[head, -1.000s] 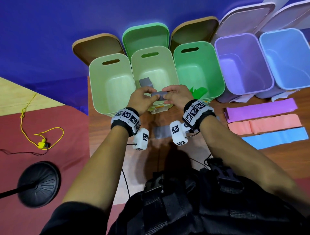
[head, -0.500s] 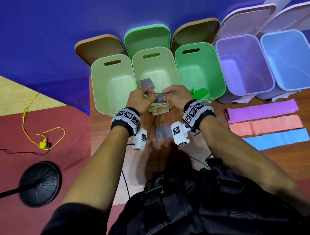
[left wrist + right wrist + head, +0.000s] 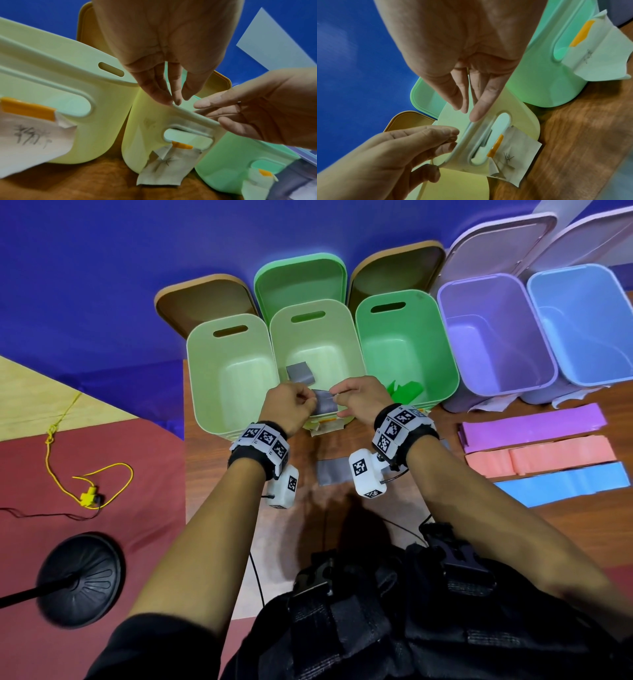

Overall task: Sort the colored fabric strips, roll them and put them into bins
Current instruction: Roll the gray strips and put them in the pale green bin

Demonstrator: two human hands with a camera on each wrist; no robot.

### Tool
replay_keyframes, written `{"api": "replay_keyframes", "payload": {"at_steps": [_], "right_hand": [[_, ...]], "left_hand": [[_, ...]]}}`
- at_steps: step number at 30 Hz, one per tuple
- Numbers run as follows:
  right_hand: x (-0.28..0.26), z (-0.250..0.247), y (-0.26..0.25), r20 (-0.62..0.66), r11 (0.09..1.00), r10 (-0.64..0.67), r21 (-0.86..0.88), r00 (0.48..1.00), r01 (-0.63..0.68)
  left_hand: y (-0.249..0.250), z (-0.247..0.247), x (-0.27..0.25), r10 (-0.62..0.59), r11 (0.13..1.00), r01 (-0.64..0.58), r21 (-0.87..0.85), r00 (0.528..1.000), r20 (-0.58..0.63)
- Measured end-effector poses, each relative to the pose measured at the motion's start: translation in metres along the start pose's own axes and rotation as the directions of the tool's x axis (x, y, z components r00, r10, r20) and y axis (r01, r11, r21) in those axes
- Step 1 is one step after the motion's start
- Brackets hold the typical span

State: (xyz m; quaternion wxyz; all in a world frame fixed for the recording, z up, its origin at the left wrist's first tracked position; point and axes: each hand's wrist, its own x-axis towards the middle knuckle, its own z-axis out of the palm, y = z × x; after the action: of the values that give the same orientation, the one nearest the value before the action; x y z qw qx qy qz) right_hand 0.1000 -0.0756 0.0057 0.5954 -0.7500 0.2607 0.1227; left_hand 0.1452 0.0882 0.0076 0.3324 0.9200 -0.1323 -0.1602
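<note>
Grey strip (image 3: 324, 405) lower than before — both hands still pinching.

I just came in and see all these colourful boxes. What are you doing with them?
A person is sorting fabric strips into bins. Both hands, left hand and right hand, pinch a small grey strip over the middle pale green bin, where another grey roll already lies. Green fabric sits in the brighter green bin. Purple strips, pink strips and blue strips wait on the table.
</note>
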Motion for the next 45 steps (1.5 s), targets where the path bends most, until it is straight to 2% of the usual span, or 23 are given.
{"api": "replay_keyframes", "payload": {"at_steps": [6,15,21,31,36,40,42,45], "right_hand": [[-0.001,0.0,0.002,-0.009,1.0,-0.011,0.006,1.0,0.011],[-0.009,-0.001,-0.001,-0.019,0.996,-0.049,0.068,0.999,0.05],[-0.025,-0.007,0.001,-0.019,0.994,-0.069,0.089,0.997,0.071],[-0.062,-0.011,0.042,0.015,0.999,-0.02,0.045,1.0,0.019],[-0.062,-0.001,0.066,0.071,0.997,0.044,-0.071,0.996,-0.039],[-0.056,0.011,0.079,0.054,0.981,0.055,-0.19,0.997,-0.044],[-0.052,0.019,0.083,0.055,0.952,0.038,-0.304,0.998,-0.019],[-0.046,0.031,0.091,0.134,0.893,0.053,-0.451,0.99,0.013]], "left_hand": [[0.002,-0.002,-0.001,0.006,0.999,-0.007,0.032,1.0,0.02],[0.004,-0.003,-0.007,-0.012,0.999,0.012,-0.043,1.0,0.008],[0.012,0.0,-0.022,0.038,0.997,-0.037,-0.063,0.999,0.006],[-0.001,0.034,-0.051,0.003,0.999,0.005,-0.05,0.986,0.165],[-0.019,0.049,-0.065,-0.044,0.998,0.051,-0.025,0.976,0.214],[-0.032,0.056,-0.066,-0.094,0.996,0.092,0.019,0.961,0.26],[-0.042,0.061,-0.063,-0.147,0.989,0.139,0.047,0.941,0.305],[-0.055,0.069,-0.06,-0.187,0.982,0.168,0.083,0.915,0.359]]}}
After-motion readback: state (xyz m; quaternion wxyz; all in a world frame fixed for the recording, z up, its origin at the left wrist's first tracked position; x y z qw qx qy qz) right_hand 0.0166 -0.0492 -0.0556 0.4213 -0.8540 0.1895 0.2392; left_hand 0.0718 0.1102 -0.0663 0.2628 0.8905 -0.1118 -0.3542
